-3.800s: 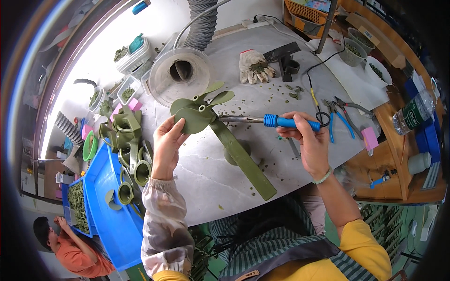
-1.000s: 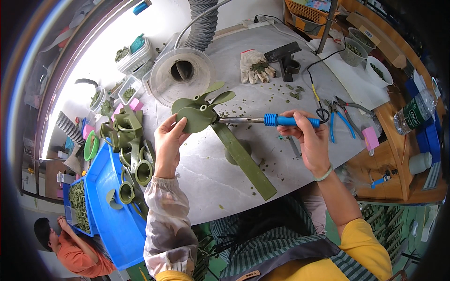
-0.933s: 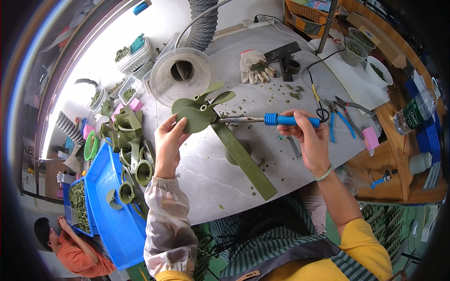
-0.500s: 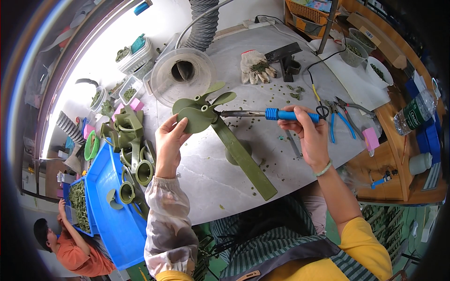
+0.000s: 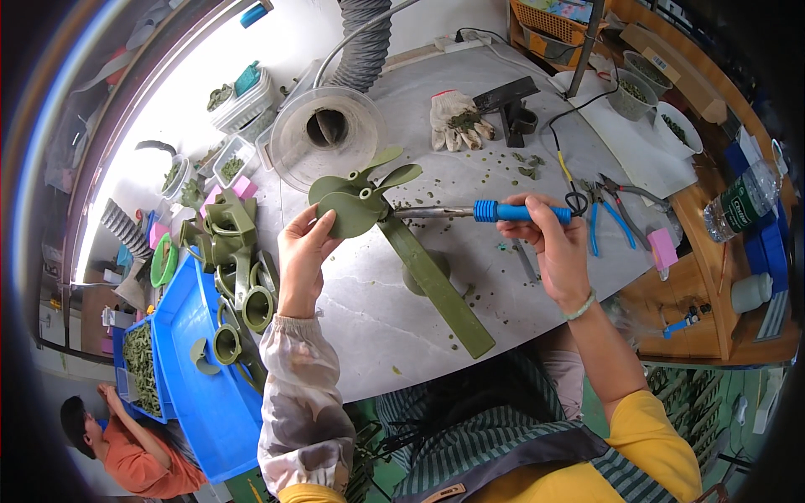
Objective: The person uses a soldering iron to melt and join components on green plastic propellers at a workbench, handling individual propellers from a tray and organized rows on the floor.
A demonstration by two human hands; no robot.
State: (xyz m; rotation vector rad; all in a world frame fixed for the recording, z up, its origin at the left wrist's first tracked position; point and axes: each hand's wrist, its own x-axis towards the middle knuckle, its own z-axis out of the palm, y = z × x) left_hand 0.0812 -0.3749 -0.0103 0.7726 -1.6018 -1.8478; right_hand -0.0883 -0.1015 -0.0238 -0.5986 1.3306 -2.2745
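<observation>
Between the thumb and fingers of my left hand [image 5: 303, 251] is the broad blade of a dull green plastic propeller [image 5: 349, 220], held above the worktable. A long flat green bar [image 5: 436, 287] slants from beside the propeller's hub towards the table's front edge, over a round green base. My right hand [image 5: 547, 243] grips a soldering iron [image 5: 503, 210] by its blue handle, its metal shaft pointing left. The iron's tip meets the green plastic right beside the hub; the exact contact spot is too small to make out.
Green moulded parts [image 5: 231, 243] crowd the table's left side, beside a blue tray [image 5: 201, 411]. Behind the propeller stands a clear tub [image 5: 289, 151] under a grey duct hose [image 5: 366, 42]. A glove [image 5: 457, 117], pliers [image 5: 616, 222] and scraps lie rightward. A co-worker [image 5: 138, 448] sits far left.
The soldering iron has tilted slightly, its shaft end a little lower by the hub. My left hand and the propeller hold still. The co-worker's hands have come down.
</observation>
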